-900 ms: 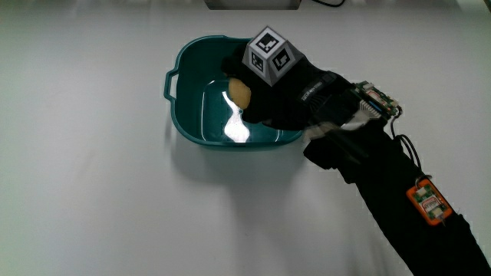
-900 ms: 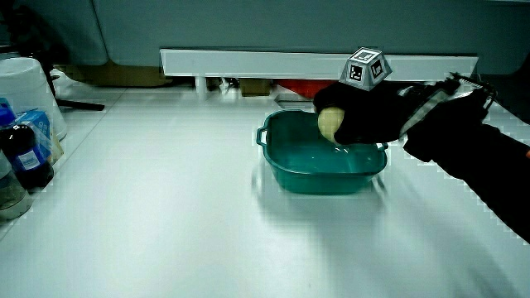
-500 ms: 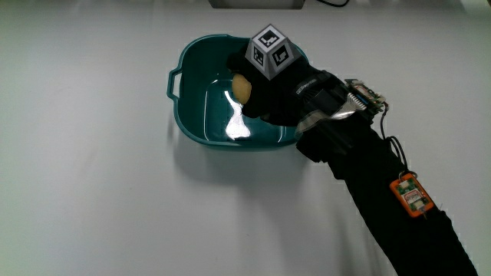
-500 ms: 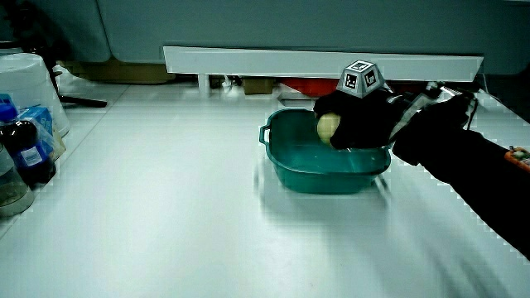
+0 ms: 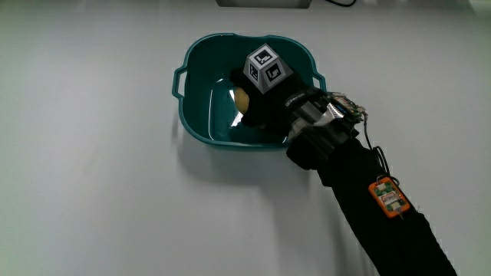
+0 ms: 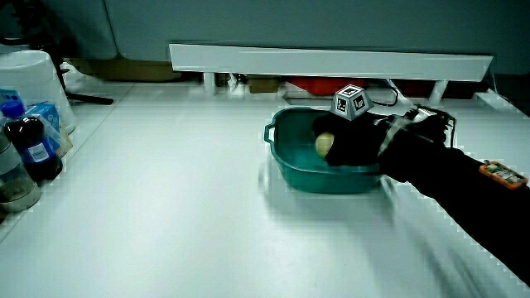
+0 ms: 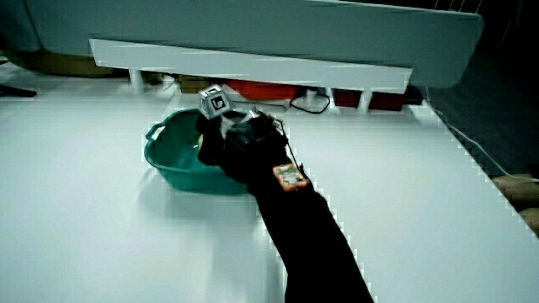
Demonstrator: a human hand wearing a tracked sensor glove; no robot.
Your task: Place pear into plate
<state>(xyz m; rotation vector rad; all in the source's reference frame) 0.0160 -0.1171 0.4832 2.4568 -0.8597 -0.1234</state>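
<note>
Teal basin (image 5: 201, 115) sits on my white worktop (image 5: 92, 192), and this basin is the plate I see for the task; it has a small handle at its rim in the main view. I see the hand (image 5: 268, 103) lowered into the basin, fingers curled around the pear (image 5: 241, 99), which shows as a pale yellow patch at the front of the glove. In a side view the pear (image 6: 324, 145) sits below the rim line, inside the basin (image 6: 290, 161), with the hand (image 6: 352, 142) wrapped over it. I cannot tell whether the pear touches the basin floor.

On the back of the hand I see the patterned cube (image 5: 266, 68), standing above the rim in both side views. The forearm (image 5: 368, 215) in its black sleeve crosses the basin's rim on the side nearer to me and runs down over the worktop. A small orange tag (image 5: 387, 197) is fixed on the sleeve, and some wiring (image 5: 341, 107) sits at the wrist.

In a side view I see a dark bottle (image 6: 31, 145) and a white container (image 6: 29, 79) at the worktop's edge, well apart from the basin. A low white partition (image 6: 331, 60) closes the worktop, farther from me than the basin.
</note>
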